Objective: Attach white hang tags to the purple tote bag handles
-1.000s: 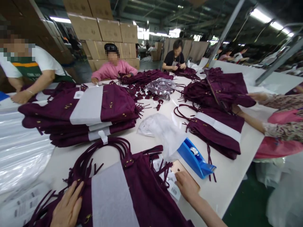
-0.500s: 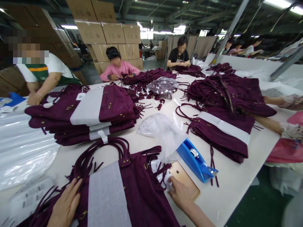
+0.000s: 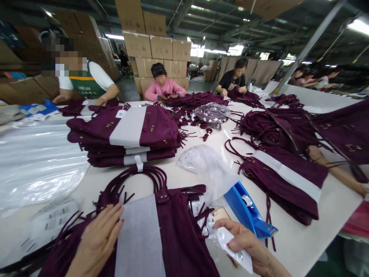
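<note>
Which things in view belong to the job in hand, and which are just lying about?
Likely the job:
- dark purple fabric bag, left hand resting on it
- pale grey flat band across it
- small white flat packet in the right hand

Seemingly lying about:
- gold flat phone
- blue plastic tape dispenser, untouched, possibly a tool
- brown cardboard boxes behind

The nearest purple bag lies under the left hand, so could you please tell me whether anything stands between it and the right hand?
Yes: crumpled clear plastic and loose purple cords lie between the right hand, which holds a white tag-like piece, and the right edge of the purple bag.
</note>
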Available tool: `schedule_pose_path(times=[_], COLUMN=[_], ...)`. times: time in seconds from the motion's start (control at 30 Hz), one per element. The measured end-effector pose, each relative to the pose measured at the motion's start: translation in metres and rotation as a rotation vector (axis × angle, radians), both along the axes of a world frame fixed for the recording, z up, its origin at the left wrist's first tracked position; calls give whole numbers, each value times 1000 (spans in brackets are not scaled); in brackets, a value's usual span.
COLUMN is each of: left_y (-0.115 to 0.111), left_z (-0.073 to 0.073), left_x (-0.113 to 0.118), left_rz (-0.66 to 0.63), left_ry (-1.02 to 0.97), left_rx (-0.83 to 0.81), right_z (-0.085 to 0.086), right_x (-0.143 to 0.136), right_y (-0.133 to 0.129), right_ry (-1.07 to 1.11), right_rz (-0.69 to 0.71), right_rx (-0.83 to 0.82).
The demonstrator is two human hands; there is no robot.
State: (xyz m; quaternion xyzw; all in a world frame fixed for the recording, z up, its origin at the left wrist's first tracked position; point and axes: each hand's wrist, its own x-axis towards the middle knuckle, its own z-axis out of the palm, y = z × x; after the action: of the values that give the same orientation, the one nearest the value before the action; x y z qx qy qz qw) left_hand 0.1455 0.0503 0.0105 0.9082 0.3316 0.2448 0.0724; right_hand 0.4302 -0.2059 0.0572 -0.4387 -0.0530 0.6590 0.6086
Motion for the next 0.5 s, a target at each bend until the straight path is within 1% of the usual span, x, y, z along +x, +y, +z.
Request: schedule_pose_path(times=[0.03, 0.13, 0.17, 0.23, 0.27, 0.33, 0.43, 0.5], left_y=[-12, -50, -60, -76, -80, -84, -85, -86], left_z=[10, 40, 48, 58, 59, 57, 46, 39], left_x=[11, 49, 60, 79, 85, 91, 90, 87], left_rz=[-34, -219, -260, -326, -344, -343, -269, -211], left_ry=[-24, -141, -174, -242, -272, -328, -446, -594], left_rx=[-67, -691, -863, -1100, -1186, -1354, -1662, -1842], right_z=[4, 13, 14, 14, 12, 7, 0, 0], right_x=[-3, -14, -18, -26, -28, -32, -35, -35], right_y=[5, 23, 28, 38, 41, 46, 49, 51], right_ry=[12, 45, 57, 74, 83, 101, 131, 137], right_rz=[6, 60, 84, 136, 159, 198, 243, 278], right_rx=[5, 16, 23, 42, 60, 97, 143, 135])
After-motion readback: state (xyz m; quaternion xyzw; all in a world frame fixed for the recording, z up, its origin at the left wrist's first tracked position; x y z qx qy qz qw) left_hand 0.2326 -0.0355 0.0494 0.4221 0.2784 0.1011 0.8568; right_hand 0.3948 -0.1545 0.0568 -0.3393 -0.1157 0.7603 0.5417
